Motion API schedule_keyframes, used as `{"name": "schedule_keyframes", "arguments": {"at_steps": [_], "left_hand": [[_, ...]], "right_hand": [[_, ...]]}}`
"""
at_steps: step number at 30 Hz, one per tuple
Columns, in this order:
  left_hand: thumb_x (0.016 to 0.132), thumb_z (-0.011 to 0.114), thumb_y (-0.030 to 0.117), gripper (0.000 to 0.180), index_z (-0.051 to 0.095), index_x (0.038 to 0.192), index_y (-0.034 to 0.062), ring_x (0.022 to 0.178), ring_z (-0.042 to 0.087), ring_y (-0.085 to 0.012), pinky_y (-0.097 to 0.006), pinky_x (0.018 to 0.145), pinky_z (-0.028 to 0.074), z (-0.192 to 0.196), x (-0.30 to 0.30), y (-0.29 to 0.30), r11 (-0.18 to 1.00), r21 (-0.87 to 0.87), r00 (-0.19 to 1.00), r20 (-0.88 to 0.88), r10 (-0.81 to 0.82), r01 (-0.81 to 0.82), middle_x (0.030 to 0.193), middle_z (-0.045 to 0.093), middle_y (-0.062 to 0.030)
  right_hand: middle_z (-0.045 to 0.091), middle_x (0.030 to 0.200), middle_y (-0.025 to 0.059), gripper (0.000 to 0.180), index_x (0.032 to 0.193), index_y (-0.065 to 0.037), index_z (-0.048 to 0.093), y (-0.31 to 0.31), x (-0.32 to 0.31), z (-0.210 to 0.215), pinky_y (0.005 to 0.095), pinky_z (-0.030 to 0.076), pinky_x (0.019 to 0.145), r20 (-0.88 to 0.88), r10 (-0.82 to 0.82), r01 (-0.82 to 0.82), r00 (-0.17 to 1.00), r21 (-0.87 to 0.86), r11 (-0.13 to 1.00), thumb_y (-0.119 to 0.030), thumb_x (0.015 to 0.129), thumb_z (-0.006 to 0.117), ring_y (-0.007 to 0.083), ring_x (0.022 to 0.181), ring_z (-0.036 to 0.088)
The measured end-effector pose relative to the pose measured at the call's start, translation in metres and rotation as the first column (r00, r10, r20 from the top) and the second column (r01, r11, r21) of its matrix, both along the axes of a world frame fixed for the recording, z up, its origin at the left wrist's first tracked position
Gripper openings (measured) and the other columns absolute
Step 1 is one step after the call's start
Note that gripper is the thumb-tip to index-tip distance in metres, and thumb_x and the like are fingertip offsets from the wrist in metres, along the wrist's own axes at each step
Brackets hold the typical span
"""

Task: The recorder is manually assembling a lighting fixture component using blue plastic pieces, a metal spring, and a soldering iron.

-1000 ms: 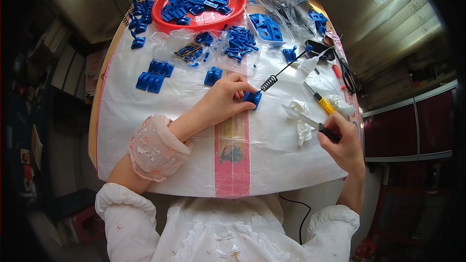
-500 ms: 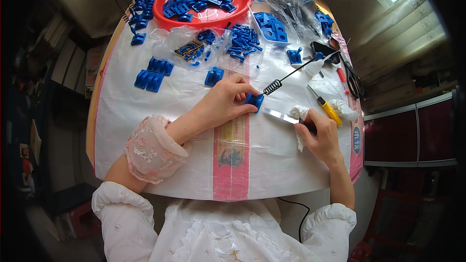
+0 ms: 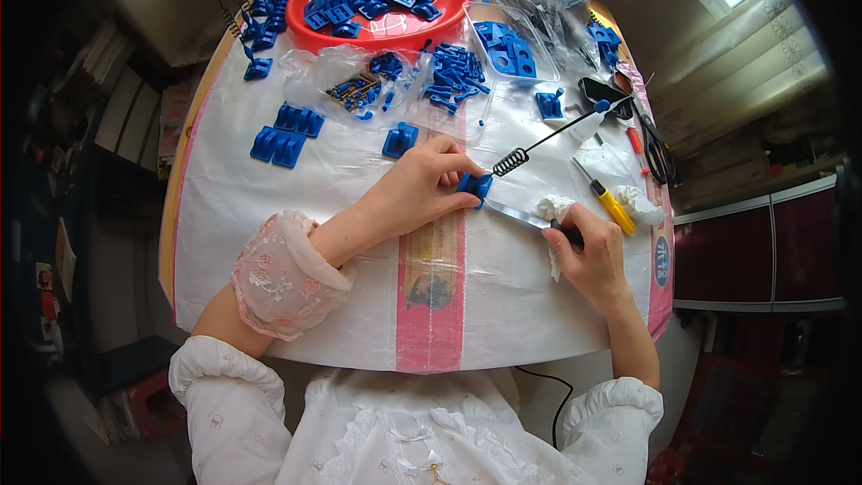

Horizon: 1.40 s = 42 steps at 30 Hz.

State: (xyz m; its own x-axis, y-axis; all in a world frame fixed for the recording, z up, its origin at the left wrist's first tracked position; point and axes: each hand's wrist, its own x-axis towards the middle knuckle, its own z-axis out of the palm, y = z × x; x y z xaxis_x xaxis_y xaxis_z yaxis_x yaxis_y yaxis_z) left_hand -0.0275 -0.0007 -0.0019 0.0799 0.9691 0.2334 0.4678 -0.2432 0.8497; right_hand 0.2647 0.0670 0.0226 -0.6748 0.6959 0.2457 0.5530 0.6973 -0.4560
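My left hand (image 3: 422,184) pinches a small blue plastic base (image 3: 477,187) between thumb and fingers, above the striped part of the white sheet. From that base a black rod with a coiled spring (image 3: 511,162) slants up to the right, with a blue knob near its far end. My right hand (image 3: 593,256) is closed round the dark handle of a knife (image 3: 519,214). The knife's silver blade points left, and its tip meets or nearly meets the base's lower right side. My left fingers hide part of the base.
A red round tray (image 3: 453,13) of blue parts stands at the back, beside a clear plastic box (image 3: 530,72). Loose blue pegs (image 3: 453,76) lie in front. To the right are a yellow-handled screwdriver (image 3: 612,207), crumpled tissue (image 3: 639,207) and black scissors (image 3: 658,153).
The knife's tip has come slightly closer to the blue base. Both hands keep their grips, and the whole scene has shifted a little in view.
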Motion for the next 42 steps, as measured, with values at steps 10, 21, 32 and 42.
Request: {"name": "schedule_keyframes", "arguments": {"at_steps": [10,21,32,42], "left_hand": [[0.080,0.089,0.011,0.033,0.075,0.108,0.0007,0.088,0.063,-0.0166,-0.030,0.080,0.053,0.0008,0.0004,-0.0004,1.000,-0.016,1.000,0.000,0.007,-0.007,0.102,0.062,-0.0056],[0.081,0.089,0.012,0.033,0.075,0.109,0.0020,0.088,0.063,-0.0165,-0.029,0.080,0.053,-0.0004,0.0004,0.0004,1.000,-0.006,1.000,-0.002,0.007,-0.007,0.104,0.062,-0.0059],[0.080,0.089,0.012,0.034,0.075,0.109,0.0021,0.088,0.063,-0.0162,-0.029,0.081,0.052,-0.0001,0.0007,0.0001,1.000,-0.015,1.000,0.004,0.012,-0.012,0.104,0.062,-0.0058],[0.080,0.089,0.012,0.034,0.075,0.109,0.0020,0.089,0.063,-0.0165,-0.029,0.080,0.052,-0.0006,0.0000,0.0001,1.000,-0.002,1.000,-0.007,0.006,-0.006,0.105,0.062,-0.0060]], "right_hand": [[0.063,0.069,0.0138,0.031,0.081,-0.003,0.058,-0.0009,-0.0028,0.0011,0.0403,0.046,0.055,0.000,-0.017,0.017,1.000,-0.014,1.000,-0.019,0.083,0.083,0.0324,0.058,0.062],[0.063,0.069,0.0141,0.032,0.080,-0.003,0.057,-0.0018,-0.0042,-0.0017,0.0406,0.046,0.055,0.001,-0.059,0.059,0.998,-0.012,0.998,-0.020,0.083,0.084,0.0329,0.058,0.063],[0.062,0.068,0.0141,0.033,0.079,-0.002,0.056,-0.0014,-0.0054,0.0010,0.0397,0.046,0.055,-0.005,-0.036,0.036,0.999,-0.030,0.999,-0.018,0.081,0.085,0.0328,0.058,0.062],[0.062,0.068,0.0143,0.033,0.078,-0.001,0.056,0.0004,-0.0060,0.0008,0.0400,0.046,0.056,-0.008,-0.034,0.034,0.999,-0.039,0.999,-0.016,0.080,0.085,0.0330,0.058,0.062]]}}
